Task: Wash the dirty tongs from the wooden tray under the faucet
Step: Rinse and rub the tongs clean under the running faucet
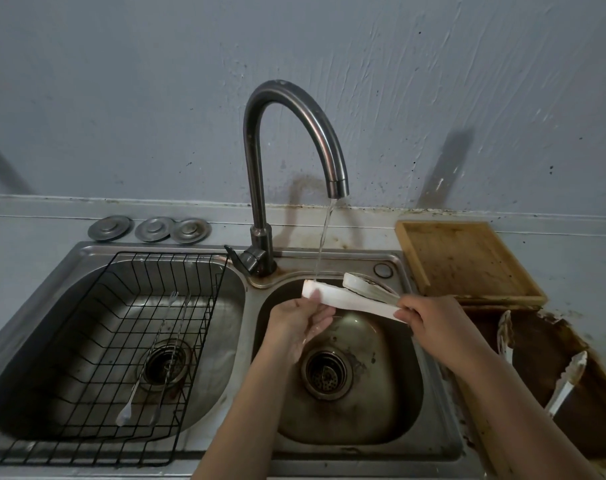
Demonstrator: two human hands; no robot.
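White tongs (350,299) are held over the right sink basin (391,403), their two arms spread apart. My right hand (429,320) grips them at the hinge end. My left hand (301,323) lies palm up under the lower arm, with the thumb pressed on top near its tip. The curved faucet (277,140) runs, and a thin stream of water (324,237) lands on that tip. Another pair of stained white tongs (568,382) lies in the dark, dirty wooden tray (537,358) at the right.
A lighter wooden tray (467,261) sits at the back right of the counter. The left basin holds a black wire rack (121,323) with long metal utensils (163,358) in it. Three round metal lids (152,229) lie behind it. The wall stands close behind the faucet.
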